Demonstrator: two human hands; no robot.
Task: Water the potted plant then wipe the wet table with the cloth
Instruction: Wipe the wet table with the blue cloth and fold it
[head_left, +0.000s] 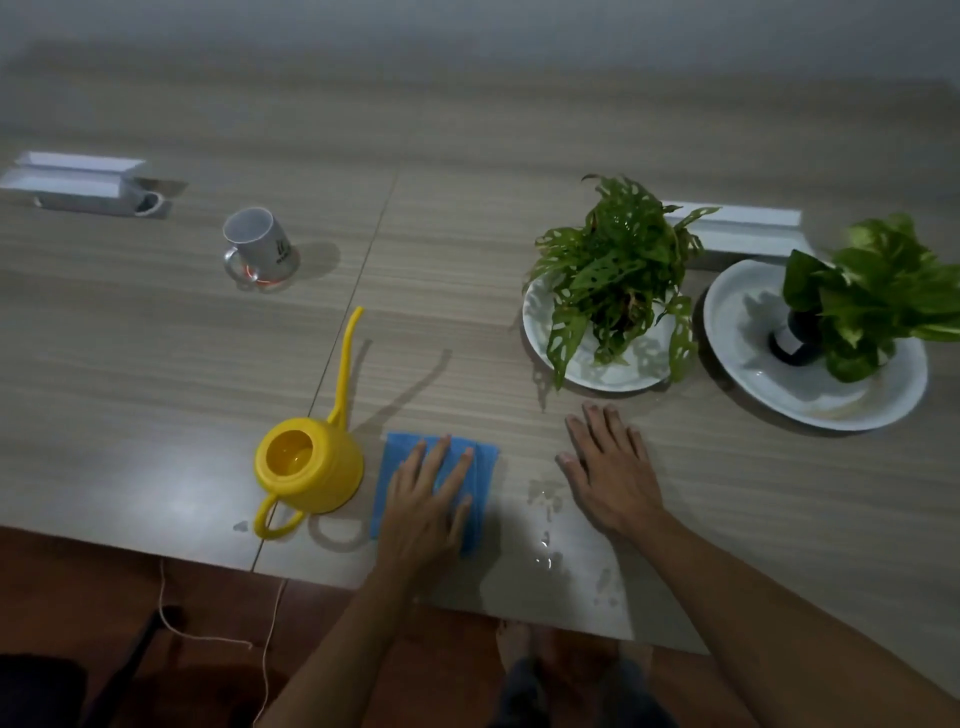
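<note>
A folded blue cloth (480, 467) lies near the front edge of the wooden table (156, 364). My left hand (428, 499) rests flat on the cloth, fingers spread. My right hand (608, 467) lies flat on the bare table to the right, holding nothing. Between the hands and toward the edge, water drops (545, 514) glisten on the wood. A yellow watering can (306, 467) with a long thin spout stands just left of the cloth. Two potted plants stand behind on white plates: a holey-leaved one (613, 270) and a broad-leaved one (862, 296).
A grey mug (260, 247) stands at the back left. White boxes lie at the far left (72, 182) and behind the plants (743, 228). The table's front edge runs just below my hands; a cord (166, 603) and my feet show on the floor below.
</note>
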